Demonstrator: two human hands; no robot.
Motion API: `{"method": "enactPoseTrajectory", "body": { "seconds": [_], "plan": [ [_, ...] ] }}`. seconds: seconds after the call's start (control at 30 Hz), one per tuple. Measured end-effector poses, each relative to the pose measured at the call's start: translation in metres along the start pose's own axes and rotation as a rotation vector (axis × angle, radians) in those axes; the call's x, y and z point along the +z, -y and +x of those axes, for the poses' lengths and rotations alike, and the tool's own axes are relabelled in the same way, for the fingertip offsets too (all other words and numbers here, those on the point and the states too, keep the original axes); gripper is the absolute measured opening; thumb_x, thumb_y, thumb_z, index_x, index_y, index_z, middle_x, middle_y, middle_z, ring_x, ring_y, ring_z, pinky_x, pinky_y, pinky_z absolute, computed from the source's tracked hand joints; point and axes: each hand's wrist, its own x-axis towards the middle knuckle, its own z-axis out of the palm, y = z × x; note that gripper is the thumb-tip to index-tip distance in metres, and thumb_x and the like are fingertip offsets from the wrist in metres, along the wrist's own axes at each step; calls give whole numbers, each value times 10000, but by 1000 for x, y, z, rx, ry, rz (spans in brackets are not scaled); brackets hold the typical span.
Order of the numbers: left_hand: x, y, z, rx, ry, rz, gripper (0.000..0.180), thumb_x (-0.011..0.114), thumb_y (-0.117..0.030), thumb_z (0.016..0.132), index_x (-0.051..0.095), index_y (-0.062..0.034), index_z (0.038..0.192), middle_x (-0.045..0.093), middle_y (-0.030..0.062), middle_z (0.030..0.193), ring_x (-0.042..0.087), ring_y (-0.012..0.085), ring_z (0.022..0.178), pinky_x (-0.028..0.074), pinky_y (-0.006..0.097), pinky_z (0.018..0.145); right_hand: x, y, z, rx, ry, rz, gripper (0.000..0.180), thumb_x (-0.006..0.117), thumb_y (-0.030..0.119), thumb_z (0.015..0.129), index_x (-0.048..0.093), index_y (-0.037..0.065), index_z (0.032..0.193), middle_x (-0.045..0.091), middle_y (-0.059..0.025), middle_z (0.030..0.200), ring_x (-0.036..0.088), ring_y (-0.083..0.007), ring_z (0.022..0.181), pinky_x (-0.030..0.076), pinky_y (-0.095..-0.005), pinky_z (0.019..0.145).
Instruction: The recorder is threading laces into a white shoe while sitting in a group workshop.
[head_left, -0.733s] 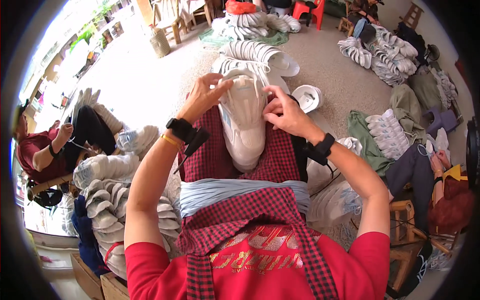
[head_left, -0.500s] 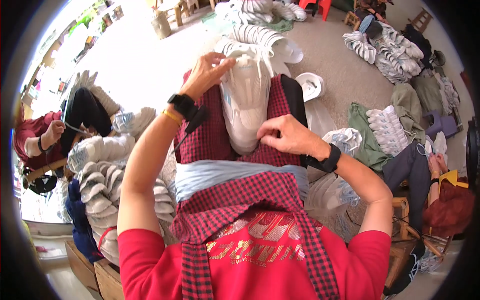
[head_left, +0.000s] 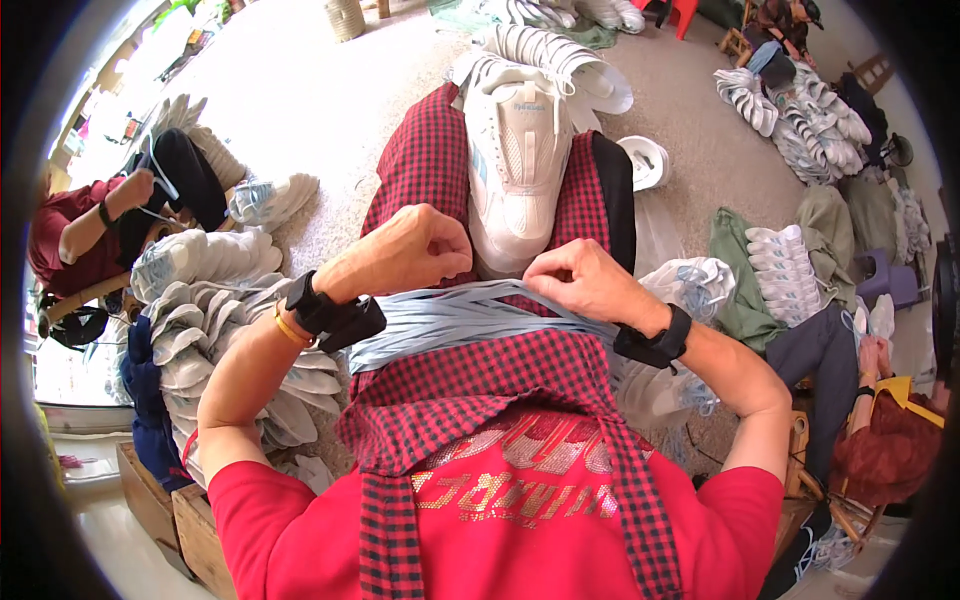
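Observation:
A white sneaker (head_left: pixel 515 180) rests between my knees on the checked apron, its toe toward me. A bundle of light blue shoelaces (head_left: pixel 440 325) lies across my lap. Just left of the toe, my left hand (head_left: pixel 410 248) is closed in a pinch; whatever its fingertips hold, if anything, is hidden. On the other side of the toe, my right hand (head_left: pixel 582 282) pinches at the laces, where strands lift toward its fingers. Both hands are off the shoe.
Stacked white shoe uppers (head_left: pixel 215 340) crowd my left side. More shoe parts (head_left: pixel 550 50) lie beyond the sneaker, and white shoes with blue laces (head_left: pixel 690 285) sit at my right. Co-workers sit left, right and far right. A green cloth (head_left: pixel 740 280) lies at right.
My left hand has left the sneaker's upper and come back toward my lap, now closed. My right hand has shifted slightly right, to the laces. The view has tilted a little.

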Motion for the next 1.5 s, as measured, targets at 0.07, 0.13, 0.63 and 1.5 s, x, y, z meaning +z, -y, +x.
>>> {"method": "enactPoseTrajectory", "body": {
  "seconds": [0.07, 0.13, 0.63, 1.5],
  "plan": [
    [5, 9, 4, 19, -24, -7, 152, 665, -107, 838, 722, 20, 900, 696, 110, 743, 653, 143, 666, 525, 306, 637, -10, 5, 3, 211, 99, 174, 200, 658, 169, 877, 752, 2, 931, 727, -96, 745, 647, -108, 623, 517, -286, 602],
    [8, 9, 9, 38, -36, -14, 160, 670, -122, 861, 728, 11, 927, 707, 84, 770, 651, 125, 685, 529, 289, 644, -8, 2, 6, 106, 72, 161, 199, 662, 168, 876, 750, -4, 920, 739, -75, 766, 658, -104, 624, 526, -277, 593],
    [-16, -14, 8, -26, -13, 21, 130, 665, -80, 826, 738, 20, 863, 710, 81, 725, 645, 95, 649, 513, 263, 597, 2, 19, 10, 66, 72, 203, 234, 614, 176, 946, 700, -20, 1042, 724, -114, 866, 680, -143, 803, 534, -302, 761],
    [-121, -50, -34, 505, -292, -939, 310, 408, -240, 1068, 477, -75, 815, 363, -34, 658, 327, 60, 496, 322, 226, 443, -320, -305, -111, 883, -1735, -573, 451, 529, 382, 869, 753, -5, 814, 721, -231, 838, 690, -433, 786, 519, -514, 711]
  ]
}}
